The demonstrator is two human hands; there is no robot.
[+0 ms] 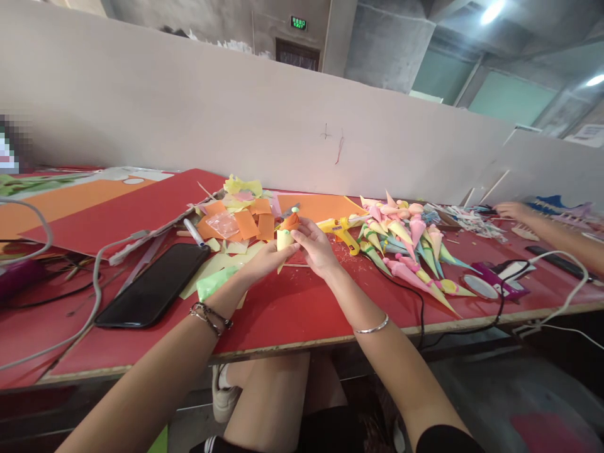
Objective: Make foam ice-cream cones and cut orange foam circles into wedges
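Pinching an orange-topped yellow cone (284,240) mid-frame, left hand (268,259) and right hand (319,249) together on it.
It looks light, soft, easily dented: best held by its pale body. A glue gun (346,235) lies right of centre.

Paper cone (284,240) half blocked, edges cropped.
Its lower part is mostly covered by the left hand (276,256), its right side by the right hand (317,248). The glue gun's (348,235) left end is hidden too. A co-worker's arm (561,231) is cut off by the right edge, orange card (70,201) by the left. The notice's (589,134) print can't be read, too tiny.
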